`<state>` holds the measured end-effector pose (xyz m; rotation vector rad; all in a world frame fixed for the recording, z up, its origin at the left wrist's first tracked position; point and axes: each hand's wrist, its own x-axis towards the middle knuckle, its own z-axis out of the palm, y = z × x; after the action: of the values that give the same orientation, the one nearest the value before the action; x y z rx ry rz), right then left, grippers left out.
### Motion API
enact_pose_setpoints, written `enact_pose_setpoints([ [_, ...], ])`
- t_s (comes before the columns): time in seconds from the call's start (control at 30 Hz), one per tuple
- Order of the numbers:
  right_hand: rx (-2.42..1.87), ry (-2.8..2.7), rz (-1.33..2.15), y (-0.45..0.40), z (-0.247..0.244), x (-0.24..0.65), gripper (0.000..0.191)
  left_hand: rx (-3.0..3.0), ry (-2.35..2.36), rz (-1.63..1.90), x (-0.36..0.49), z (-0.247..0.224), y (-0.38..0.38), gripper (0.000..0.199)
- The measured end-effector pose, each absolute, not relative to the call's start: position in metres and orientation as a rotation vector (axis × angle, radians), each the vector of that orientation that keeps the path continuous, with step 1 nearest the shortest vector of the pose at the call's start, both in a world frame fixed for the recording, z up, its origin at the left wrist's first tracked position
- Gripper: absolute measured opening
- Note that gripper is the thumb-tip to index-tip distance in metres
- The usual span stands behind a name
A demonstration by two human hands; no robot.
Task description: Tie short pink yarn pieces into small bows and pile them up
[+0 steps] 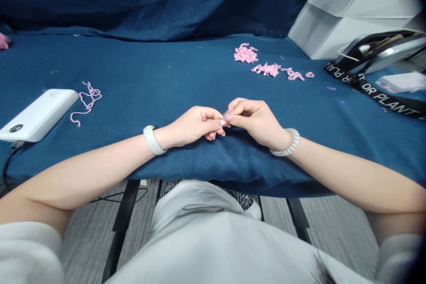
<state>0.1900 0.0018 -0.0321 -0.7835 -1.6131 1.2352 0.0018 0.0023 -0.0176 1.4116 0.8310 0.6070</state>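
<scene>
Head-camera view of my two hands at the near edge of a blue cloth point(140, 66); clock positions are read from my fingertips, with 12 o'clock straight ahead.

**Hands.** My left hand point(189, 126) and right hand point(256, 122) meet at the centre, both curled, not clenched into fists, with the fingertips drawn into a close pinch. I cannot tell what they grasp: anything there is too small and hidden by my fingertips point(224, 120). A white wristband point(153, 140) circles my left wrist and a pale coil bracelet point(286, 142) my right.

**Progress.** Pink yarn pieces point(245, 53) lie at 1 o'clock in three crinkled heaps, with a small scrap just beyond them. A long pink yarn strand point(89, 100) lies in loose kinks at 9 to 10 o'clock, not heaped. A further pink clump point(4, 41) sits at the far left edge. As far as this view shows, some yarn is gathered into heaps and the long strand is not.

**Containers and surroundings.** At 2 to 3 o'clock stand a white folded carton point(346, 13) and a glossy black-and-silver pouch point(379, 51); I cannot make out what either contains. A printed black lanyard point(379, 97) lies in front of the pouch. A white power bank point(38, 115) rests at 9 o'clock.
</scene>
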Motion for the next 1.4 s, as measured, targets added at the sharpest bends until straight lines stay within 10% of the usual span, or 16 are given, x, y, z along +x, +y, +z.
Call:
enact_pose_setpoints([
  [0.37,-0.747,-1.563,1.515,0.015,-0.037,0.196,0.026,1.351,0.748,0.647,0.000,-0.023,0.005,0.014],
  [1.4,-0.809,-1.779,0.885,0.004,-0.030,0.191,0.011,1.348,0.708,0.700,-0.002,-0.029,0.008,0.026],
])
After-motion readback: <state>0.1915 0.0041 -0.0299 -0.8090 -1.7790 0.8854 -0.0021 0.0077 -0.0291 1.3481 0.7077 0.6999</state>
